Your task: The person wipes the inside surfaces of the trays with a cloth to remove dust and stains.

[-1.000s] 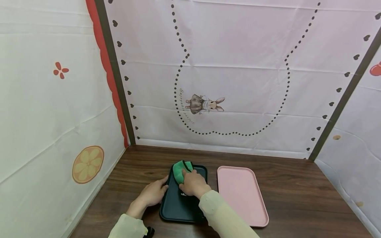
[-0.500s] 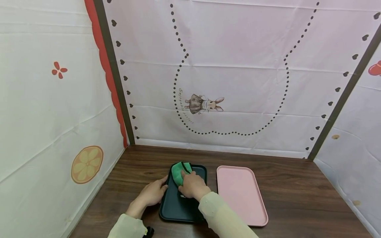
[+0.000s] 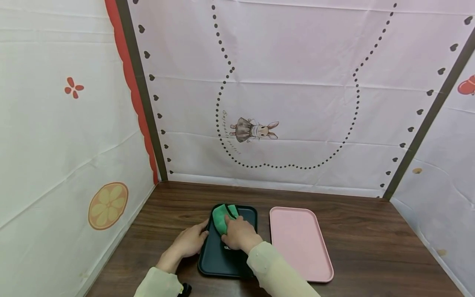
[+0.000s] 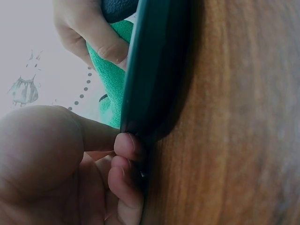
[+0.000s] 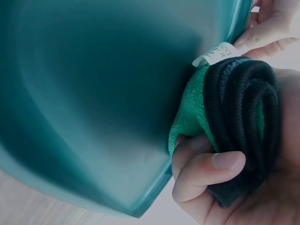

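While right fingers point(image 5: 201, 174) grip it, cloth point(image 3: 219, 217) lies on dark tray point(image 3: 224, 264)

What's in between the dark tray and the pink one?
The head view shows a narrow strip of bare wooden table between the dark tray and the pink tray; lower in the picture, the right sleeve crosses over it.

Dark tray point(image 3: 222, 262) in downward head view, both close wrist views.

Pale cloth walls point(image 3: 293, 103), printed with a rabbit point(image 3: 254, 130), dots point(image 3: 358, 96), hearts point(image 3: 146, 55) and an orange slice point(image 3: 108, 206), stand behind and beside a wooden table point(image 3: 371, 243).
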Action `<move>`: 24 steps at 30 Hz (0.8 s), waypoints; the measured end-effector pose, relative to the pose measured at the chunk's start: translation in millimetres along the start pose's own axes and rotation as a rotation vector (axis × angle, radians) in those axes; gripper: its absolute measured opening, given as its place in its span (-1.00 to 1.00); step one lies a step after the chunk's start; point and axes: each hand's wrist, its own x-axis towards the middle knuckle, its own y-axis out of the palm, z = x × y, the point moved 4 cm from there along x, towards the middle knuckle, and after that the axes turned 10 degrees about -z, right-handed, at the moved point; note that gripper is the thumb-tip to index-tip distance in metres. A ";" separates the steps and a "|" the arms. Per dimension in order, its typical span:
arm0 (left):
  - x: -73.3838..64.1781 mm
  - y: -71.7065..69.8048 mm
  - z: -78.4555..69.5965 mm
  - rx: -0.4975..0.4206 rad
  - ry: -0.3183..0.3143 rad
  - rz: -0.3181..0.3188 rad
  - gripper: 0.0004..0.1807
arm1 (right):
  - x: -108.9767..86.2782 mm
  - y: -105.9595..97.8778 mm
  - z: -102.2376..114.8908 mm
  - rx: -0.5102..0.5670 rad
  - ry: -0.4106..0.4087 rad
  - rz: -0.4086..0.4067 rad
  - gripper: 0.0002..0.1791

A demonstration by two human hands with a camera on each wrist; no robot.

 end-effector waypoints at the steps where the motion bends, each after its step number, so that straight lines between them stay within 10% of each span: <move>1: 0.3 0.2 0.2 -0.002 0.002 0.000 -0.42 | -0.8 -0.3 0.4 -0.004 -0.005 0.000 -0.22; 24: -0.1 0.4 0.4 -0.003 0.014 -0.006 -0.43 | -16.2 0.3 7.1 -0.063 -0.037 0.027 -0.19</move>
